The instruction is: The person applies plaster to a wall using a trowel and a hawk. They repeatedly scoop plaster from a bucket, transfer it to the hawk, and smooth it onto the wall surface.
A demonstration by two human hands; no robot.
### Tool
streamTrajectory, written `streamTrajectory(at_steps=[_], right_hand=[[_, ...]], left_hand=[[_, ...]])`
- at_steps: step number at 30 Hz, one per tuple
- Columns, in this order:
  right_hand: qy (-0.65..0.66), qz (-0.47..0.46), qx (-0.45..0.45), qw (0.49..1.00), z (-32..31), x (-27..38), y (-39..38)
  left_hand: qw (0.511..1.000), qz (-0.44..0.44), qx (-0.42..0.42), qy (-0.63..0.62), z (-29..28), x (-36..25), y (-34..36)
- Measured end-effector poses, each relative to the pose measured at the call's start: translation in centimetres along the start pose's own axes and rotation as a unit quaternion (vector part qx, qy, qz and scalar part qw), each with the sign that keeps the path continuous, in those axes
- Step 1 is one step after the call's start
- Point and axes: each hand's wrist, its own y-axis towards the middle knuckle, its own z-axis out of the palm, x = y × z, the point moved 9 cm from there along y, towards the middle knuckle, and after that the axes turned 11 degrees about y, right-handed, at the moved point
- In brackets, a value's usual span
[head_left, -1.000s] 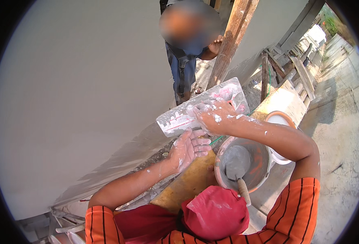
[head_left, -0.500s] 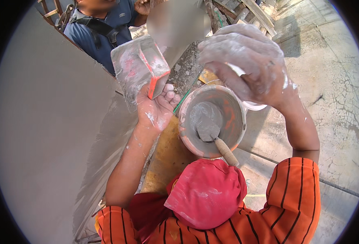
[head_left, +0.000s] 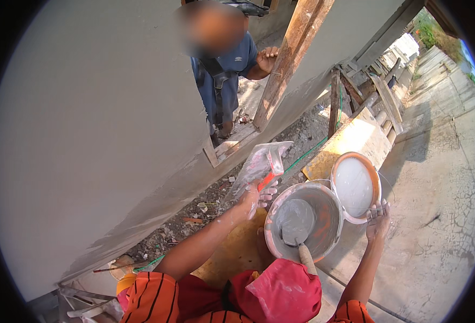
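Observation:
My left hand [head_left: 256, 199] is closed around the orange-edged grip of a plastering float [head_left: 252, 166], whose broad face is smeared with grey. It is held out beside the wall, left of a mortar bucket [head_left: 274, 240]. In that bucket, wet grey mix surrounds the blade of a trowel [head_left: 295, 232], its wooden handle leaning over the near rim. My right hand [head_left: 378, 219], coated in pale plaster, has its fingers raised and apart at the near right rim of a second bucket [head_left: 376, 177]. Whitish liquid fills much of this one. Nothing shows in the right hand.
A grey plastered wall [head_left: 97, 124] runs along the left. Inside its opening stands another person in a blue shirt [head_left: 237, 62], one hand on a wooden frame post [head_left: 294, 59]. Yellowish boards [head_left: 350, 142], timber scraps and rubble lie beyond the buckets. Cracked concrete [head_left: 436, 177] stretches to the right.
The view has swung up and rightward. My right hand has dropped from above the mortar bucket to the second bucket's rim. The float, still in my left hand, sits farther from the camera.

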Motion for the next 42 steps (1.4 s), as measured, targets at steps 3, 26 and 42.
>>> streamTrajectory(at_steps=[3, 26, 42], right_hand=[[-0.03, -0.033, 0.017, 0.999, 0.4, 0.1, 3.1], [-0.123, 0.037, 0.118, 0.985, -8.5, -4.0, 10.2], [-0.548, -0.252, 0.32, 0.731, 11.1, -3.0, -14.1]], left_hand=[[1.0, -0.027, -0.011, -0.006, 0.3, 3.0, 0.6], [0.996, -0.054, 0.014, -0.062, 2.6, 1.9, -1.2], [0.994, 0.016, -0.019, -0.108, -0.8, -3.0, -2.1]])
